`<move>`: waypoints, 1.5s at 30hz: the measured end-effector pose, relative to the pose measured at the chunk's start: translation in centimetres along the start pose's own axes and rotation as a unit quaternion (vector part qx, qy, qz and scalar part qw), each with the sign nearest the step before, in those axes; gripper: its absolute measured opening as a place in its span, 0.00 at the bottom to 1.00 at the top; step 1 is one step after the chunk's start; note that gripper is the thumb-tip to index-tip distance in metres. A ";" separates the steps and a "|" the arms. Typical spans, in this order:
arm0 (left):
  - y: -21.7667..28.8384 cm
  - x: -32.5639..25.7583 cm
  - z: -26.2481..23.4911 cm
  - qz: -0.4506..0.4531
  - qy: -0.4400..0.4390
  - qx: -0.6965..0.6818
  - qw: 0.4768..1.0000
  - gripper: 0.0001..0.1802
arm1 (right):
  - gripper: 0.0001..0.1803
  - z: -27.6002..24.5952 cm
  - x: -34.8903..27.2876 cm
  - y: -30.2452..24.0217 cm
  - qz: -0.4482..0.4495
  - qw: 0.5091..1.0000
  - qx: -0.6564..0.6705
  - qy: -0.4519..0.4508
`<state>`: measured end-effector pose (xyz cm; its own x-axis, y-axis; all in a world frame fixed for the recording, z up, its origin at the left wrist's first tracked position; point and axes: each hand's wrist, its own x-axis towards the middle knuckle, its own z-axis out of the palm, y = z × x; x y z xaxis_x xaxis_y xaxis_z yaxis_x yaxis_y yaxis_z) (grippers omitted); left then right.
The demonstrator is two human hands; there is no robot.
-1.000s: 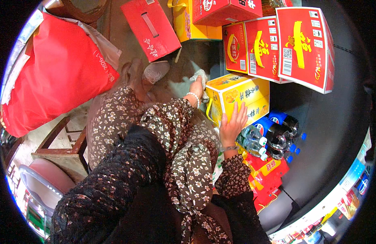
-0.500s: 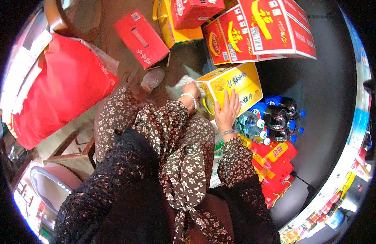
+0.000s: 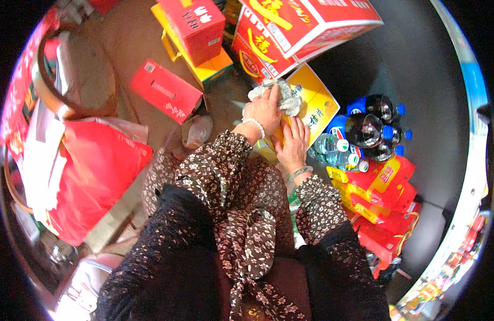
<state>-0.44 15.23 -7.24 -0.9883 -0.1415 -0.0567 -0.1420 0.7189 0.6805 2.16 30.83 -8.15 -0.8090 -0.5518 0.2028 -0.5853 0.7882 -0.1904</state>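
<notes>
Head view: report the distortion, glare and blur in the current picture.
Head view, distortion: the white strip on the right bows along the round, black-bordered rim. Head view, glare: white material beside the red bag is nearly washed out; dark bottles carry small highlights. Head view, blur: lower-right goods look soft, the yellow box clearer.

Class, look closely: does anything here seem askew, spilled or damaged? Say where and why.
The red packages beside the bottles overlap at uneven angles, so they look untidy; no clear spill or damage shows.
</notes>
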 end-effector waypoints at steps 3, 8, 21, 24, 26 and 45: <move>-0.3 2.5 0.3 -0.029 -0.052 0.009 0.998 0.30 | 0.28 0.2 0.0 0.2 -0.010 1.000 0.012 0.023; -0.9 2.9 1.1 -0.019 -0.045 0.031 0.998 0.26 | 0.29 0.5 -0.1 0.6 0.000 1.000 0.016 0.026; -3.9 -2.1 0.2 -0.046 -0.068 0.093 0.992 0.24 | 0.26 1.9 -0.7 1.6 0.025 0.998 0.050 0.035; -3.5 -2.3 -3.9 -0.031 -0.151 0.114 0.981 0.20 | 0.27 2.0 0.1 1.0 -0.005 0.993 0.079 0.086; -2.5 -3.2 -4.9 -0.007 -0.065 0.050 0.997 0.21 | 0.26 1.5 0.3 0.9 -0.003 0.995 0.066 0.075; -0.6 -1.8 -6.2 -0.191 0.161 -0.527 0.813 0.10 | 0.22 -5.0 3.7 1.3 0.222 0.899 0.375 0.032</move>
<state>1.79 10.89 -3.01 -0.7936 -0.5097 -0.3322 -0.1414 -0.3766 0.9155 -1.32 31.15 -2.84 -0.9815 -0.1914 -0.0025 -0.0969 0.5077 -0.8560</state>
